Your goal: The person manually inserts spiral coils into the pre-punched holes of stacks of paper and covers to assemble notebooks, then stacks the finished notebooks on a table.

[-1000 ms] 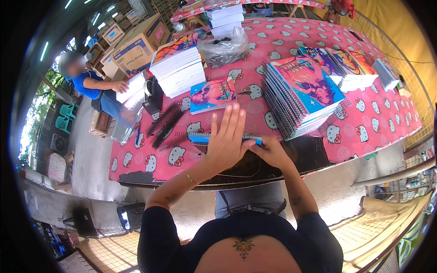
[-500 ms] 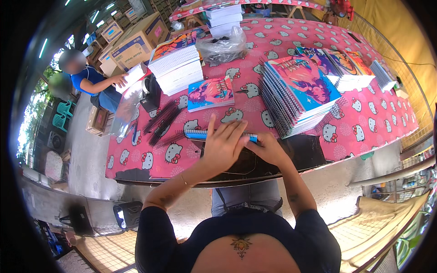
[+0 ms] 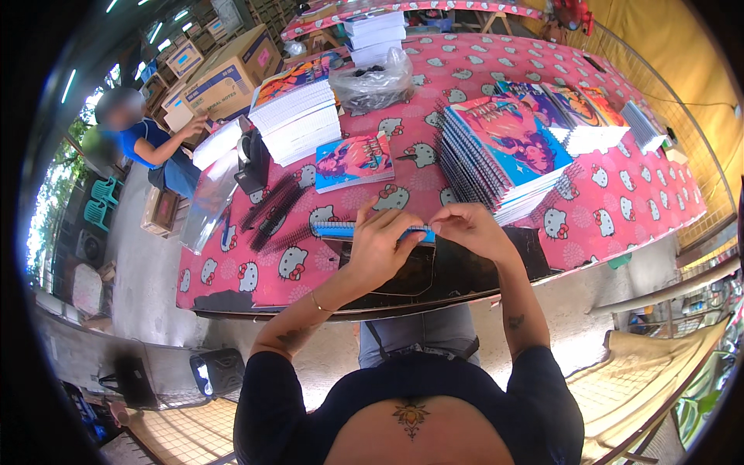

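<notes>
Close to the table's front edge, a notebook (image 3: pixel 332 230) with a blue edge is held with its spiral-bound spine facing up. My left hand (image 3: pixel 380 242) is closed over its middle, thumb on the near side and fingers across the top. At the spine's right end, my right hand (image 3: pixel 471 229) pinches with thumb and forefinger, seemingly on the tip of the coil; the fingers hide the exact spot. Just beyond lies a notebook with a pink and blue cover (image 3: pixel 355 163). Loose black spiral coils (image 3: pixel 275 209) lie to the left.
A tall stack of spiral notebooks (image 3: pixel 508 147) stands right, with more stacks behind. An unbound stack (image 3: pixel 294 116), a black tape dispenser (image 3: pixel 252 161) and a plastic bag of dark coils (image 3: pixel 373 81) lie beyond. A co-worker (image 3: pixel 159 147) stands left near cardboard boxes (image 3: pixel 232 74).
My right hand has lifted from lying along the notebook's right end into a pinch there. My left hand has shifted slightly along the spine. The co-worker's hand has risen off the white stack.
</notes>
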`<state>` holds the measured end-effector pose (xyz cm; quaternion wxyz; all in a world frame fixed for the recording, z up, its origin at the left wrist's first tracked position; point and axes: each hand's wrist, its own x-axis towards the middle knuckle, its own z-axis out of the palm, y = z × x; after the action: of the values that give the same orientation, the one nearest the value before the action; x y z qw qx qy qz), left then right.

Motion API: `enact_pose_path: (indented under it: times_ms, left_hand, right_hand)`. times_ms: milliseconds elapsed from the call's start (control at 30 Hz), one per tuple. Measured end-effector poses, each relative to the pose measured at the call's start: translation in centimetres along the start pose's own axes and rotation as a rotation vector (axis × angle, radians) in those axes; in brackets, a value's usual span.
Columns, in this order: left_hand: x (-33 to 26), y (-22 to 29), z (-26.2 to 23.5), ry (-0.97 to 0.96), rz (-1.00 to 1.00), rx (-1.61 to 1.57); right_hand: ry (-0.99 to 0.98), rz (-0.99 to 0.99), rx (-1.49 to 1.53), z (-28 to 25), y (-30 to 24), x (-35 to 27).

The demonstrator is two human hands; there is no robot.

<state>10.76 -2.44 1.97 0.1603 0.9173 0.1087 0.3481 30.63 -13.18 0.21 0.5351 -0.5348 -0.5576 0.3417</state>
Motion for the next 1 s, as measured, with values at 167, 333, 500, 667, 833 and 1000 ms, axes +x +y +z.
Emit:
enact_pose_path:
  times_ms: [167, 333, 500, 667, 833, 1000]
  left_hand:
    - [-0.3, 0.6, 0.3, 0.015, 0.034, 0.047]
    - [0.2, 1.4, -1.7, -0.106, 0.096, 0.236]
    - [4.9, -0.1, -7.6, 0.039, 0.078, 0.119]
    - [14.3, 1.4, -4.1, 0.376, 0.42, -0.198]
    - [16.2, -2.0, 6.9, -0.038, 0.505, -0.34]
    - [16.1, -1.9, 6.9, -0.109, 0.481, -0.36]
  right_hand:
    - [0.22, -0.199, -0.229, 2.5, -0.1, 0.2]
    - [0.377, -0.218, -0.361, 3.9, -1.3, -0.6]
    - [0.857, -0.436, -0.591, -1.8, -6.2, -4.0]
    - [1.063, -0.192, -0.396, -13.4, -2.4, -4.7]
    - [0.884, -0.102, -0.164, -16.2, 1.3, -4.7]
    - [0.879, -0.078, -0.127, -15.8, 0.8, -4.8]
